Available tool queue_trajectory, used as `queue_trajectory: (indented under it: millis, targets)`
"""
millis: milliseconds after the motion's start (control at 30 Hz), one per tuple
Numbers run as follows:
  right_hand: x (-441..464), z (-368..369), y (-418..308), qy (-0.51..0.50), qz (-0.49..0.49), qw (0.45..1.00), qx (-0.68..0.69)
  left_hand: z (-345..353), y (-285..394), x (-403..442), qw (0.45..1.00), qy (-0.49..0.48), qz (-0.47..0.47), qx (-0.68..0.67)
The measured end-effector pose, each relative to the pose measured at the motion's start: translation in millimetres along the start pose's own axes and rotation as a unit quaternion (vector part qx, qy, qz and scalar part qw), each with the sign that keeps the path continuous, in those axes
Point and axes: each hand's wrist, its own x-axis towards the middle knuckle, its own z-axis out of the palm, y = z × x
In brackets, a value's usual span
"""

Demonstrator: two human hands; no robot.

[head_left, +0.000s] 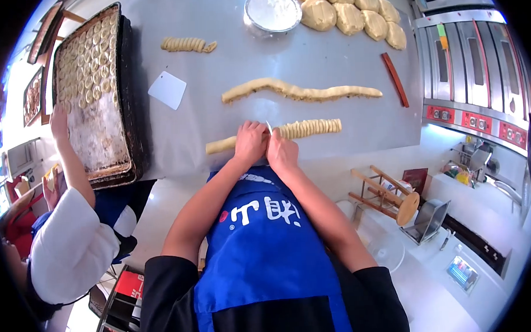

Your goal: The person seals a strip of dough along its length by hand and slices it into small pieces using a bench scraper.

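Observation:
A dough roll (221, 146) lies across the near side of the metal table, its right part cut into a row of thin slices (311, 128). My left hand (251, 141) is closed over the uncut part, right beside the cut. Close against it, my right hand (283, 151) grips a knife (269, 126); only a thin, pale strip of its blade shows between the hands. Behind them rests a longer, uncut filled dough roll (298, 91). Farther back on the left sits a short sliced roll (185, 44), with a white dough scraper (167, 90) nearby.
A metal bowl of flour (273, 11) and several dough lumps (348, 18) stand at the back. A reddish-brown stick (395, 79) lies right. At left, a co-worker's hand (59, 121) reaches over a baking tray (107, 149) holding rows of small pieces. A wooden stool (407, 208) stands right.

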Motion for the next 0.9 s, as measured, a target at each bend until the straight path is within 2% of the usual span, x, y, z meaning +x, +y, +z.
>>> queue_trajectory:
  millis: [133, 200, 267, 333, 467, 533, 567, 633, 700, 833, 900]
  targets:
    - [1, -15, 14, 0.027, -0.011, 0.999, 0.04, -5, 4, -2, 0.994, 0.08, -0.009, -0.069]
    - [-6, -24, 15, 0.058, -0.027, 0.995, 0.071, -9, -1, -5, 0.999, 0.039, 0.004, -0.032]
    - [-10, -38, 4, 0.044, -0.029, 0.996, 0.069, -7, -2, -7, 0.999, 0.031, -0.011, -0.039]
    - [-5, -41, -1, -0.014, -0.064, 0.998, 0.025, -7, 0, -5, 0.999, 0.029, -0.014, -0.026]
    - [3, -13, -10, -0.034, -0.056, 0.998, -0.002, -8, -1, -7, 0.999, 0.015, -0.023, -0.03]
    - [4, -1, -13, 0.024, -0.037, 0.999, 0.001, -7, -6, -5, 1.0, 0.008, -0.019, -0.01]
    - [4, 1, -9, 0.022, -0.025, 0.999, 0.014, -6, -8, -4, 1.0, 0.014, -0.019, -0.009]
    - [1, -8, -1, 0.033, -0.033, 0.999, 0.025, -9, -5, -9, 0.995, 0.067, -0.03, -0.071]
    - [-3, -19, 3, 0.082, -0.06, 0.993, 0.062, -15, -8, -10, 0.997, 0.052, -0.016, -0.049]
    - [-14, -36, -7, 0.051, -0.084, 0.993, 0.063, -20, -8, -13, 0.999, 0.027, -0.018, -0.026]
    - [-6, -35, -15, -0.029, -0.088, 0.996, -0.005, -19, -7, -9, 1.0, 0.008, -0.02, -0.022]
